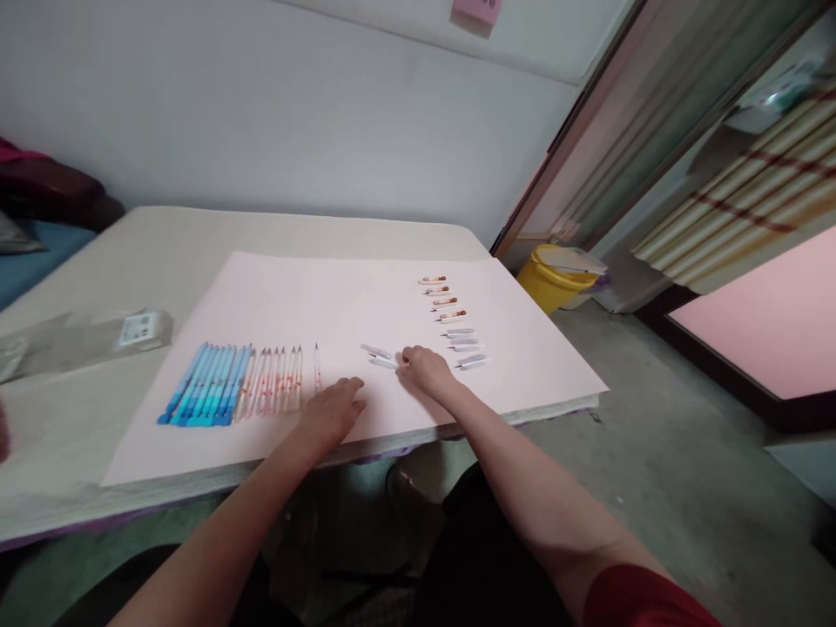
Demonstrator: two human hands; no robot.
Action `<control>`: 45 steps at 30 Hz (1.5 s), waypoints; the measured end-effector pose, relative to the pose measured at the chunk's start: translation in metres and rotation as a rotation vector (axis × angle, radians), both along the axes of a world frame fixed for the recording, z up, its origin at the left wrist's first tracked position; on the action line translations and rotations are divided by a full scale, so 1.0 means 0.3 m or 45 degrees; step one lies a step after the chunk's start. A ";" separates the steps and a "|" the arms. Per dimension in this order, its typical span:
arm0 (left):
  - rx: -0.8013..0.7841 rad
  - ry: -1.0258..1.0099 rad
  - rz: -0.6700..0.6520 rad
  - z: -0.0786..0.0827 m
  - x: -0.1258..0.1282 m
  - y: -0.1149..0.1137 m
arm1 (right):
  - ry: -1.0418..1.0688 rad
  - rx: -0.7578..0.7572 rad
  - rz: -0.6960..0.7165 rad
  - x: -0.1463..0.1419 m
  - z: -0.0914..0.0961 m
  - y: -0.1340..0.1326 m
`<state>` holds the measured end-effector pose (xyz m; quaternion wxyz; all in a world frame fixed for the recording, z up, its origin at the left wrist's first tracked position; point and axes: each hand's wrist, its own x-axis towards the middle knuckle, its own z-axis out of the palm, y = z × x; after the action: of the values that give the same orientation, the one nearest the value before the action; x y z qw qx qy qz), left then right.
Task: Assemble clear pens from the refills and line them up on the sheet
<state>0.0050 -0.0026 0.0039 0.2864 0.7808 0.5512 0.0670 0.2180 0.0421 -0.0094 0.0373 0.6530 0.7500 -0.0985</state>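
Observation:
My right hand (426,373) is closed at the right end of a small group of white pens (381,360), its fingertips pinching what looks like one of them. My left hand (334,409) rests low over the pink sheet (353,305), fingers apart and holding nothing. Close to its left, one pink-and-white pen (317,366) lies by itself. Further left is a tight row of pink-and-white pens (271,381), beside a row of blue pens (205,383). Right of my right hand lie several white pens (468,347), with several brown-and-white pens (448,300) in a column behind them.
The pink sheet covers part of a cream-covered table (196,228) against a white wall (293,122). A clear plastic package (97,342) lies at the left. On the floor beyond the table's right side stands a yellow bucket (552,283). A striped curtain (751,196) hangs at right.

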 end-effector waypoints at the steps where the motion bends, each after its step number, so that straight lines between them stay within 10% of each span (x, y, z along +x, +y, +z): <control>1: -0.076 -0.160 0.105 -0.003 0.007 0.004 | 0.000 -0.006 0.014 -0.006 -0.003 -0.003; 7: -0.684 -1.232 0.823 -0.026 0.039 -0.008 | -0.054 -0.001 0.150 -0.077 -0.005 0.009; 13: -0.863 -1.548 1.160 -0.051 0.049 -0.010 | -0.054 -0.013 0.193 -0.124 0.036 0.011; 20: -0.820 -1.932 1.222 -0.055 0.078 -0.019 | 0.169 -0.023 0.368 -0.230 0.066 -0.100; 32: -0.722 -2.027 1.420 -0.001 -0.016 0.035 | -0.031 -0.103 0.072 -0.035 0.015 0.008; 45: -0.605 -2.112 1.512 0.005 -0.070 0.081 | 0.447 0.012 0.361 -0.139 0.157 -0.128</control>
<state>-0.0161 0.0215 0.0055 0.6416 0.0173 0.4757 0.6015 0.1762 0.0038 0.0378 -0.0835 0.5141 0.8297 -0.2009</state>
